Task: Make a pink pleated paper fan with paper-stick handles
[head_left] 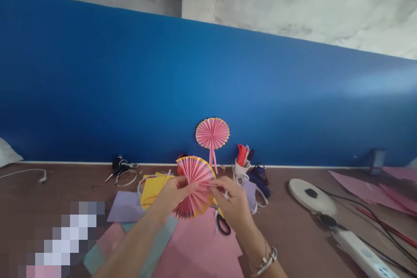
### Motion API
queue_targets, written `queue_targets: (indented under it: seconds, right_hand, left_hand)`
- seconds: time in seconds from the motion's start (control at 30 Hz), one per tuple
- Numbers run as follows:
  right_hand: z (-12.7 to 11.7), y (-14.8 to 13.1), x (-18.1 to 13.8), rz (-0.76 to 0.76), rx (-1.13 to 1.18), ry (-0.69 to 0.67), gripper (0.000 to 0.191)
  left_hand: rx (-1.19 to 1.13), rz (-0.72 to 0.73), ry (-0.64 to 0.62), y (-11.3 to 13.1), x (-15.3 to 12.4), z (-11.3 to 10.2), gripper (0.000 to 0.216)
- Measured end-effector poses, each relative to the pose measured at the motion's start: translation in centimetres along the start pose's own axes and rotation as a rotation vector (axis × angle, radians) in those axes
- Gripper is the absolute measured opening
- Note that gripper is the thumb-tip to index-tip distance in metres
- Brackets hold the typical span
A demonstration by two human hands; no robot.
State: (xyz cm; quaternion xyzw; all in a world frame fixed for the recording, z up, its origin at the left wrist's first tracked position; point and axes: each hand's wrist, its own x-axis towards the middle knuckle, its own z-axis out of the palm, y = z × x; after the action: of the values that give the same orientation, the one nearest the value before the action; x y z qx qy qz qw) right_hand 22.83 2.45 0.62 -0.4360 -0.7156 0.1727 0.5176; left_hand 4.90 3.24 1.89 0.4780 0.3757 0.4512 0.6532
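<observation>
A pleated pink paper fan (198, 171) with a yellow edge is spread almost into a full circle above the table. My left hand (176, 193) pinches it at the left, near its centre. On the right, the fingers of my right hand (230, 195) close on the fan's right edge. Behind it, a finished round pink fan (213, 133) on a pink paper handle leans upright against the blue panel. Black-handled scissors (223, 224) lie below my right hand, partly hidden by it. Pink paper sheets (198, 247) lie under my hands.
Yellow paper (153, 186) and purple paper (125, 206) lie left. A white cup (241, 166) with red-handled tools stands at the back. To the right are a white round base (312, 197), a power strip (361, 252) and cables. The blue panel (130, 82) bounds the table's back.
</observation>
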Motion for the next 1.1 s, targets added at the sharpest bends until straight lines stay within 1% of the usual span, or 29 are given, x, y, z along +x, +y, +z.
queue_targets:
  seconds: [0.1, 0.2, 0.27, 0.4, 0.47, 0.6, 0.67, 0.7, 0.73, 0.77, 0.83, 0.87, 0.9, 0.93, 0.97, 1.0, 1.03, 1.07, 1.1]
  right_hand:
    - [-0.2, 0.2, 0.1, -0.070, -0.080, -0.023, 0.017]
    - [-0.4, 0.3, 0.1, -0.138, -0.124, -0.052, 0.020]
    - [-0.4, 0.3, 0.1, -0.146, -0.119, -0.055, 0.020]
    - [-0.3, -0.1, 0.1, -0.060, -0.029, -0.072, 0.018]
    - [-0.1, -0.3, 0.0, 0.000, 0.023, -0.071, 0.024]
    - [0.3, -0.1, 0.0, 0.123, 0.108, 0.034, 0.045]
    - [0.4, 0.3, 0.0, 0.185, 0.127, 0.072, 0.044]
    - [0.4, 0.5, 0.0, 0.209, 0.130, 0.071, 0.042]
    - [0.3, 0.6, 0.1, 0.226, 0.124, 0.060, 0.039]
    - [0.2, 0.7, 0.1, 0.232, 0.106, 0.045, 0.036]
    - [0.1, 0.6, 0.1, 0.225, 0.045, 0.011, 0.030]
    - [0.0, 0.4, 0.0, 0.213, 0.015, -0.013, 0.028]
    - [0.0, 0.3, 0.0, 0.198, -0.008, -0.041, 0.027]
    - [0.0, 0.2, -0.1, 0.180, -0.020, -0.072, 0.026]
    - [0.0, 0.1, -0.2, 0.159, -0.020, -0.109, 0.027]
    - [0.0, 0.0, -0.2, 0.141, -0.015, -0.146, 0.027]
    - [0.0, 0.0, -0.3, 0.124, -0.009, -0.172, 0.027]
    - [0.1, -0.1, -0.4, 0.114, -0.004, -0.185, 0.027]
    - [0.1, -0.1, -0.4, 0.110, 0.001, -0.190, 0.026]
  left_hand:
    - [0.051, -0.029, 0.037, -0.1, 0.1, -0.1, 0.050]
    - [0.055, -0.052, 0.056, -0.1, 0.0, -0.3, 0.049]
    - [0.038, -0.077, 0.053, -0.1, 0.0, -0.5, 0.049]
    - [-0.022, -0.098, 0.050, -0.2, 0.1, -0.6, 0.050]
    - [-0.072, -0.085, 0.036, -0.3, 0.1, -0.4, 0.050]
    - [-0.101, -0.075, 0.010, -0.8, 0.4, -0.1, 0.049]
    - [-0.042, -0.074, 0.015, -1.1, 0.6, -0.1, 0.051]
    - [0.006, -0.060, 0.059, -1.2, 0.7, -0.1, 0.054]
    - [0.064, -0.026, 0.145, -1.3, 0.8, -0.1, 0.059]
    - [0.139, 0.038, 0.271, -1.4, 0.8, -0.2, 0.064]
    - [0.350, 0.263, 0.531, -1.3, 0.7, -0.2, 0.074]
    - [0.485, 0.404, 0.596, -1.1, 0.5, -0.2, 0.074]
    - [0.630, 0.538, 0.587, -0.9, 0.3, -0.2, 0.069]
    - [0.767, 0.647, 0.514, -0.8, 0.1, -0.2, 0.061]
    - [0.882, 0.715, 0.404, -0.6, -0.1, -0.1, 0.050]
    - [0.963, 0.734, 0.285, -0.4, -0.4, 0.0, 0.040]
    - [1.011, 0.714, 0.187, -0.3, -0.5, 0.1, 0.031]
    - [1.032, 0.670, 0.118, -0.2, -0.6, 0.2, 0.026]
    - [1.033, 0.616, 0.079, -0.2, -0.7, 0.3, 0.022]
